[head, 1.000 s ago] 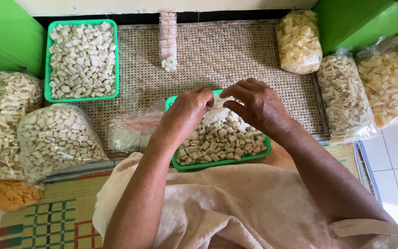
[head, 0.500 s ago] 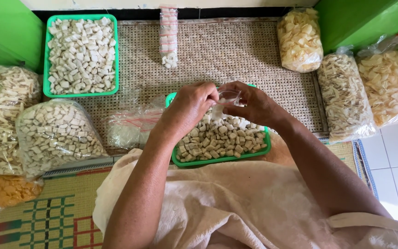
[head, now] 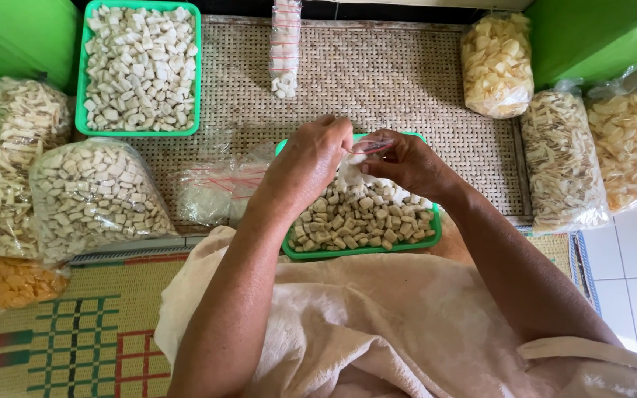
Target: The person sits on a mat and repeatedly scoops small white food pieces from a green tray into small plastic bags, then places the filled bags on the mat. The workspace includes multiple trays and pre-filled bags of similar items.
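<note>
Both hands met over the far edge of a green tray (head: 300, 253) that sat on a woven mat (head: 407, 81) just in front of the person's lap. The left hand (head: 310, 158) came in from the near left, its fingers (head: 340, 129) curled and pressed together around the top of a small clear bag (head: 353, 166) – white pieces showed inside it. The right hand (head: 401, 161) held the same bag from the other side, its fingers pinching the bag's mouth, where a thin red line ran across the plastic. The little bag hung just above the tray, between the two hands, touching both. The tray itself was heaped with small tan and brown cubes (head: 363, 217). Just left of it lay a loose pile of empty clear bags (head: 215, 188) with red stripes. Further off, at the mat's far left, stood a second green tray (head: 80, 125) full of pale white cubes, and a narrow strip of filled little bags (head: 284, 44) lay at the far middle. Big clear sacks ringed the mat – one of white cubes (head: 94, 195) and one of pale strips (head: 9, 147) on the left, and on the right one of yellowish crackers (head: 497, 65), one of thin pale chips (head: 560, 158) and one of wavy chips (head: 632, 144). A cream cloth (head: 348, 324) covered the person's lap.
</note>
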